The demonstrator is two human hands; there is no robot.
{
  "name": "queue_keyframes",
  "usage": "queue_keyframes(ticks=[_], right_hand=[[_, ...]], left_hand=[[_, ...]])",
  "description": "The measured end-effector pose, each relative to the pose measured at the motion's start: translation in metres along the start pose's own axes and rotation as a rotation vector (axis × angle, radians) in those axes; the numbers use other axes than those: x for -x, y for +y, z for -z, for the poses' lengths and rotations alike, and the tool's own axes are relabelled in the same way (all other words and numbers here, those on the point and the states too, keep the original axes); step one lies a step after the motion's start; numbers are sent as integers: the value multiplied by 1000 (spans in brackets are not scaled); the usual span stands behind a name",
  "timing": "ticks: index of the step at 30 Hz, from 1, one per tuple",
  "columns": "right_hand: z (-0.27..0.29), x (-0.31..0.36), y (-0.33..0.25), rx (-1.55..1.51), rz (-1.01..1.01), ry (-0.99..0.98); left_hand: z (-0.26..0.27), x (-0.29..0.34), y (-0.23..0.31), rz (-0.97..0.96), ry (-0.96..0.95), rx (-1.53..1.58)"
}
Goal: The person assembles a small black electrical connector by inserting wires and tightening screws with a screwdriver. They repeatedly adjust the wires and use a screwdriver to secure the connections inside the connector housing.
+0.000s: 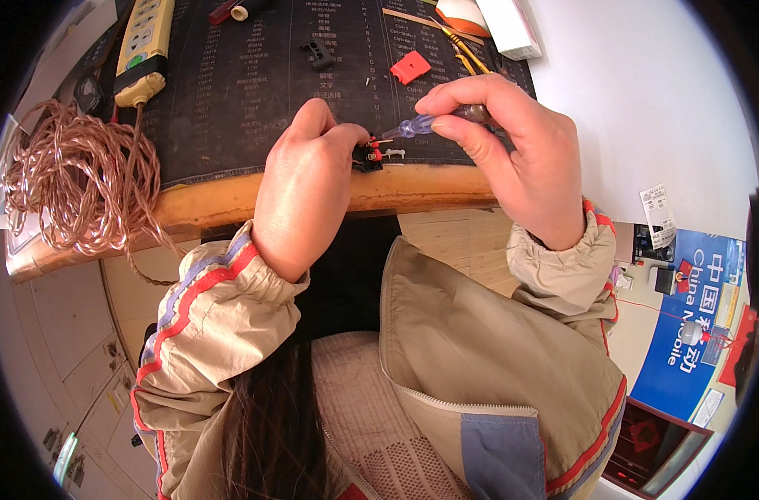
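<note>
Steadying left hand [306,179]: your grip pinches the black-red part [374,156], mid-frame.
Right hand [523,143]: your grip holds the screwdriver [416,126]; apparently screwing.
Screwdriver: next likely needs square seating.

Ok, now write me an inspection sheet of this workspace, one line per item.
Surface: printed dark mat on a wooden-edged desk.
Workpieces: small red-and-black part; translucent screwdriver, its tip close to the part, contact unclear.
Clutter: red plastic piece and black plastic piece, both lying on the mat.
Hands: left hand holds the part; right hand grips the screwdriver.
Cables: coiled brown cable at left, near a power strip.
Surroundings: blue sign at right.
</note>
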State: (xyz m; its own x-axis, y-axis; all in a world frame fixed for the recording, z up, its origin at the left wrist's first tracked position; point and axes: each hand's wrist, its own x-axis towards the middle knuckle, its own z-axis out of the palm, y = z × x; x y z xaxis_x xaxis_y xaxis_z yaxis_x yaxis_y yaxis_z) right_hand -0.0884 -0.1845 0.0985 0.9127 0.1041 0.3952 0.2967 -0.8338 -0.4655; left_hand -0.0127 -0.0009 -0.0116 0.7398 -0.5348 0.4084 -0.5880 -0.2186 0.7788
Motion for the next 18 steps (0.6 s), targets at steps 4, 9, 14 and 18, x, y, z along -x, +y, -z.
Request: queue_keyframes(ticks=[4,9,14,18], right_hand=[[1,-4,-4,51,47,-25],[-2,-8,-11,59,-30,-39],[5,-17,-6,137,195,-138],[1,-19,-6,166,134,-115]], left_hand=[[0,0,0,1,-1,3],[0,0,-1,-6,1,-1],[0,0,0,-7,10,10],[-2,0,-1,-10,15,1]])
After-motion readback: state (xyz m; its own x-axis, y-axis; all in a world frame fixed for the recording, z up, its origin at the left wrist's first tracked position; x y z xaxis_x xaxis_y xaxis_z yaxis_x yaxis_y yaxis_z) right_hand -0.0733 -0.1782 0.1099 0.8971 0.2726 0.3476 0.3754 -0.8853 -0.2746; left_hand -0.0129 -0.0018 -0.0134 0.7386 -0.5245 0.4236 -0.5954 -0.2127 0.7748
